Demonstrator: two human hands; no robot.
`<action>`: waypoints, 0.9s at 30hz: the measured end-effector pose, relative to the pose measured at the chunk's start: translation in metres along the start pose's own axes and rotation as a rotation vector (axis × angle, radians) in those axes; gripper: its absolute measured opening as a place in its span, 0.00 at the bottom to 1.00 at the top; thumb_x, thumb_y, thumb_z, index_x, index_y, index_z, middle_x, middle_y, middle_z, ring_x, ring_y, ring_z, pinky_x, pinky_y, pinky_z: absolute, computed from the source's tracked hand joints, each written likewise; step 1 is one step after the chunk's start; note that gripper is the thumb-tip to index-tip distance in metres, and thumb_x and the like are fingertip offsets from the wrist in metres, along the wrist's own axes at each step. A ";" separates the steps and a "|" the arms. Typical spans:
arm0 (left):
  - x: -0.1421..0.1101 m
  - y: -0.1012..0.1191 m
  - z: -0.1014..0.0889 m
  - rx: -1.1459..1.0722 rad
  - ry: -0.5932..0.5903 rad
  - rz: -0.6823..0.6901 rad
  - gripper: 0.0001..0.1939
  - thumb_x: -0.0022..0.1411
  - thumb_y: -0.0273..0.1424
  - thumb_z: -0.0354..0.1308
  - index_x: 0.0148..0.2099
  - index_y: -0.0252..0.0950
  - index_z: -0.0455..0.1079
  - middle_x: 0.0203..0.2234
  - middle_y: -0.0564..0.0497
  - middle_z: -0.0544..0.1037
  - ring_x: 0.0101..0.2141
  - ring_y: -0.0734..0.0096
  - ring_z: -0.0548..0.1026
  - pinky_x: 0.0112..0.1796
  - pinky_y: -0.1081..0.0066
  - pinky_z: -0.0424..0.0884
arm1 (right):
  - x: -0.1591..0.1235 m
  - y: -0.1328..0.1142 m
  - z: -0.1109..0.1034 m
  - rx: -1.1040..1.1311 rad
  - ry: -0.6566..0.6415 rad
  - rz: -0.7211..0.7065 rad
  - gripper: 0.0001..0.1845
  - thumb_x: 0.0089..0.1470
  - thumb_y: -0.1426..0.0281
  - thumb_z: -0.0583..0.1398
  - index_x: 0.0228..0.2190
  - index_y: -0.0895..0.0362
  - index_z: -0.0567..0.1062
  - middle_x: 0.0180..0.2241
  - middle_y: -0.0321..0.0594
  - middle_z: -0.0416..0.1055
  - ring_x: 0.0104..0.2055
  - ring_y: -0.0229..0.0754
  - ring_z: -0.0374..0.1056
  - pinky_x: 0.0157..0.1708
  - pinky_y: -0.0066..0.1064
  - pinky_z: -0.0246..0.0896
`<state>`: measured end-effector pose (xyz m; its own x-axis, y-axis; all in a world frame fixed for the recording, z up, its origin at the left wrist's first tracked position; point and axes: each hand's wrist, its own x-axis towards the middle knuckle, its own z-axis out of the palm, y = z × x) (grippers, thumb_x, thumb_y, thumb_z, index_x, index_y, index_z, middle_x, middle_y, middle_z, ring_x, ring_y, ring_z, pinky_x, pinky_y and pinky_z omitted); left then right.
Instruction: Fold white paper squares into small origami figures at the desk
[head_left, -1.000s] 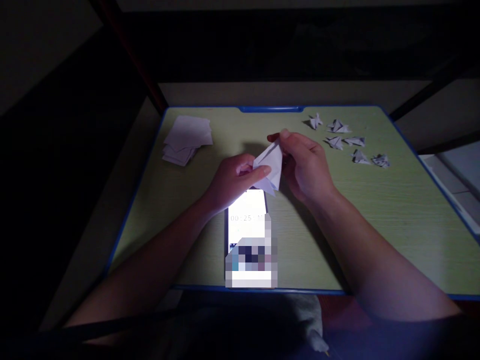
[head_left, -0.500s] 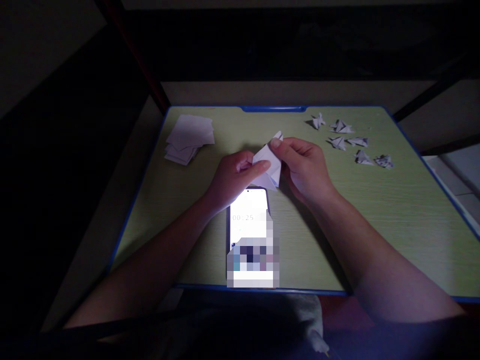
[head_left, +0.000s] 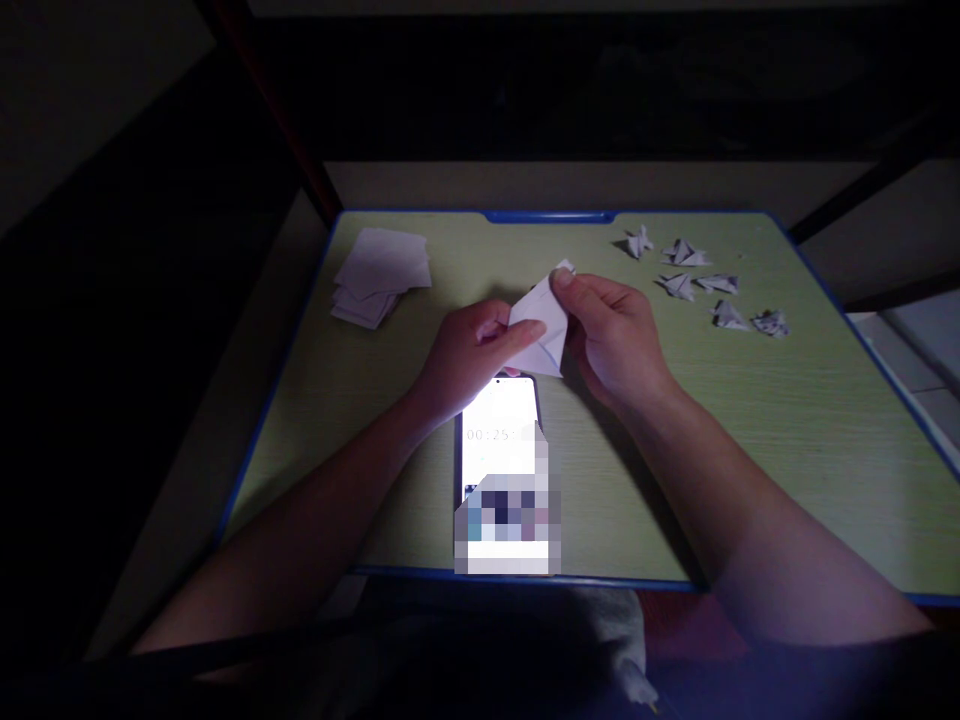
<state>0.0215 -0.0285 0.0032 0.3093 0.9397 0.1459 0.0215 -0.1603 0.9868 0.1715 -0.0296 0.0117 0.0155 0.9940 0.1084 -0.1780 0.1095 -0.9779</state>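
A partly folded sheet of white paper (head_left: 546, 325) is held up between both hands, above the far end of a lit phone (head_left: 499, 410). My left hand (head_left: 474, 350) pinches its left side, the thumb lying flat across the front face. At the upper right corner, the thumb of my right hand (head_left: 619, 325) presses the paper against fingers that are mostly hidden behind it. Creases show on the lower part of the sheet, which ends in a point at the bottom right.
A stack of loose white paper sheets (head_left: 382, 262) lies at the table's back left. Several small folded paper figures (head_left: 679, 287) are spread over the back right. The green table (head_left: 322, 400) has a blue rim. Part of the phone's screen is pixelated.
The paper has turned slightly in my hands, and its lower folds now lie flatter. My right thumb stays at the upper corner. Both hands have otherwise hardly moved.
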 end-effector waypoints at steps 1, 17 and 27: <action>0.000 0.000 0.000 0.004 0.000 0.007 0.14 0.56 0.35 0.61 0.24 0.35 0.62 0.17 0.57 0.69 0.20 0.79 0.71 0.18 0.80 0.70 | 0.000 0.000 0.000 0.001 0.003 0.004 0.20 0.53 0.54 0.65 0.19 0.53 0.72 0.18 0.32 0.64 0.19 0.33 0.58 0.20 0.31 0.52; 0.002 0.000 0.000 0.030 0.131 0.110 0.18 0.56 0.34 0.62 0.21 0.36 0.58 0.14 0.57 0.63 0.17 0.81 0.62 0.17 0.79 0.58 | -0.002 -0.001 0.001 -0.055 -0.018 0.036 0.19 0.44 0.54 0.70 0.19 0.53 0.73 0.17 0.32 0.64 0.21 0.34 0.61 0.23 0.31 0.55; 0.001 0.004 0.000 0.002 0.059 0.051 0.15 0.56 0.33 0.61 0.22 0.36 0.61 0.15 0.57 0.66 0.17 0.81 0.65 0.17 0.81 0.62 | -0.002 -0.001 -0.002 -0.027 -0.001 0.032 0.15 0.45 0.56 0.70 0.23 0.53 0.78 0.19 0.32 0.68 0.21 0.34 0.60 0.21 0.31 0.53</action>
<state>0.0217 -0.0279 0.0078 0.2535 0.9465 0.1997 0.0087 -0.2086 0.9780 0.1732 -0.0313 0.0124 0.0095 0.9970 0.0772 -0.1513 0.0778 -0.9854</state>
